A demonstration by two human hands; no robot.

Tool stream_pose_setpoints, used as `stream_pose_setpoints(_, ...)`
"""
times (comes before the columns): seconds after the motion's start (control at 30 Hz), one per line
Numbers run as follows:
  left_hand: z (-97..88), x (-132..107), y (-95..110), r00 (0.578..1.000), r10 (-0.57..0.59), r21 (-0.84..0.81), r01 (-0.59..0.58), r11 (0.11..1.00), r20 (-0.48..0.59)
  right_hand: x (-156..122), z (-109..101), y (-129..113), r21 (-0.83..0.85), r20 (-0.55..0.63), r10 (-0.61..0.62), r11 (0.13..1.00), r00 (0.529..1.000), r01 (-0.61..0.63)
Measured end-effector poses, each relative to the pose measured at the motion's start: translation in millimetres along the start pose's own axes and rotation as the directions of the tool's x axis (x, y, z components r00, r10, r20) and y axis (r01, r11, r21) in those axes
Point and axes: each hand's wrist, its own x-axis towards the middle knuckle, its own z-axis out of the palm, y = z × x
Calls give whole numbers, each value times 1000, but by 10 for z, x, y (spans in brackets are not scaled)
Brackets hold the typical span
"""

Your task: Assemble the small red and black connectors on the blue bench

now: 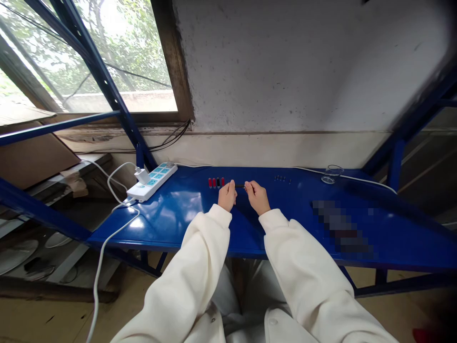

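Observation:
Above the blue table [200, 233], my left hand [227, 195] and my right hand [257, 196] face each other with fingers pinched. Between them runs a thin dark rod-like piece [240, 186], one end at each hand's fingertips; it is too small to name. Just left of my left hand stands a row of small red and black cylinders [214, 183]. Several tiny dark pieces [280, 178] lie on the tabletop beyond my right hand, to its right. My fingers hide the ends of the rod-like piece.
A white power strip [153, 182] with a plugged-in adapter [142, 176] and a cable lies at the table's left. A clear round container [332, 174] sits at the back right. A blurred dark object [341, 226] lies at the right. Blue metal posts flank the table.

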Motion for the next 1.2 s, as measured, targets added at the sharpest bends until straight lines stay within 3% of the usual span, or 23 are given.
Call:
stream_pose_setpoints(0.27,-6,26,15,995,28,-168,-12,986,95,25,-12,11,-34,-67,30,999,997,-32)
stream_pose_setpoints(0.57,0,13,34,999,4,-122,0,992,34,7,6,19,-23,-29,16,1000,999,-17)
stream_pose_setpoints(0.97,-15,44,22,991,-133,-206,127,970,-18,1,-3,3,-5,-2,18,1000,1000,-18)
stream_pose_setpoints(1.2,-44,44,69,994,-51,-253,74,965,96,16,-16,-9,-15,-84,39,999,996,-40)
